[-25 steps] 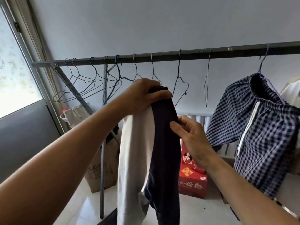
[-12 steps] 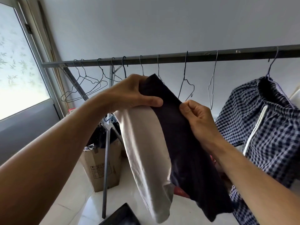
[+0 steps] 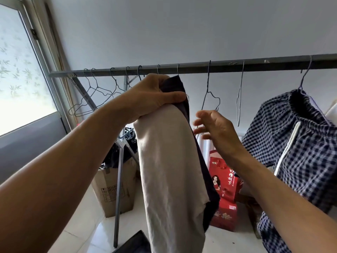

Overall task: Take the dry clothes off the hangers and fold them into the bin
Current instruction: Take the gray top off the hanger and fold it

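**Q:** Position of the shirt?
**A:** The shirt (image 3: 169, 161), cream in front with a dark panel behind, hangs just below the rail (image 3: 200, 67) and does not appear to be hooked to it. Its top is bunched in the left hand (image 3: 155, 95) at 11 o'clock of centre. The hem drops toward 6 o'clock.

**Q:** Fingers?
**A:** Left: thumb and fingers curled round the bunched top in a firm pinch. Right hand (image 3: 217, 128), at 3 o'clock of the shirt: fingers spread and loose, holding nothing, just beside the dark edge. It is blurred, so I cannot tell whether it touches the cloth.

**Q:** Handling?
**A:** Judged light, soft and limp; it drapes straight with no stiffness. Unlikely to slip, but it will sag and twist when held at one point. Best hold: a second pinch on the dark top edge, level with the left, so it spreads flat for folding.

**Q:** Remaining?
**A:** Checked shorts (image 3: 300, 152) at 3 o'clock hang from the rail, not yet taken down. A dark corner (image 3: 133, 243) at 6 o'clock may be the bin; cannot confirm.
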### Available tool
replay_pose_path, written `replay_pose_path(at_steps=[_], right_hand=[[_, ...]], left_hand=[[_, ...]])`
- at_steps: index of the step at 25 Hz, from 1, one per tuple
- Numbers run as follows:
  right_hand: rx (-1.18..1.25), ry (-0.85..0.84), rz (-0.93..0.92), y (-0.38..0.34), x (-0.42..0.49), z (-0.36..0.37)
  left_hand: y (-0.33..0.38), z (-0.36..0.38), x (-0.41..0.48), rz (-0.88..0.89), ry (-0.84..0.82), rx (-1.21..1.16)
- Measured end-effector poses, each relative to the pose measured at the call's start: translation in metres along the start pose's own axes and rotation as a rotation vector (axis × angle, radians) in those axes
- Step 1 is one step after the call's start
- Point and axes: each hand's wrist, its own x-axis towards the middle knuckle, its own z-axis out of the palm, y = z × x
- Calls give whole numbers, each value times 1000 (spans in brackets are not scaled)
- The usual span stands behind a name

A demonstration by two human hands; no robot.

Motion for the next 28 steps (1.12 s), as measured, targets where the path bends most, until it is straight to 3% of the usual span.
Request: replay_pose_path(at_steps=[2, 5, 10, 14, 16, 18, 20, 22, 24, 25, 28], right_hand=[[100, -131, 36, -6, -11, 3], [42, -329, 30, -12, -27, 16], [76, -231, 27, -13, -28, 29], [175, -256, 72, -13, -25, 34], [200, -226, 96, -14, -23, 32], [240, -167, 135, -14, -17, 29], [291, -111, 182, -16, -12, 24], [339, -84, 218, -17, -7, 20], [348, -71, 248, -18, -5, 16], [345, -66, 266, -18, -5, 14], [342, -58, 336, -15, -7, 14]], left_hand=[[0, -2, 1, 9, 20, 30], [0, -4, 5, 24, 32, 104], [8, -10, 10, 42, 50, 314], [9, -15, 15, 157, 248, 556], [-6, -21, 17, 152, 376, 424], [-28, -23, 11, 67, 424, 13], [-53, -15, -8, -79, 257, -485], [-79, 4, -35, -255, 12, -762], [-90, 34, -63, -325, -137, -889], [-92, 48, -74, -341, -127, -906], [-95, 74, -88, -272, 88, -726]])
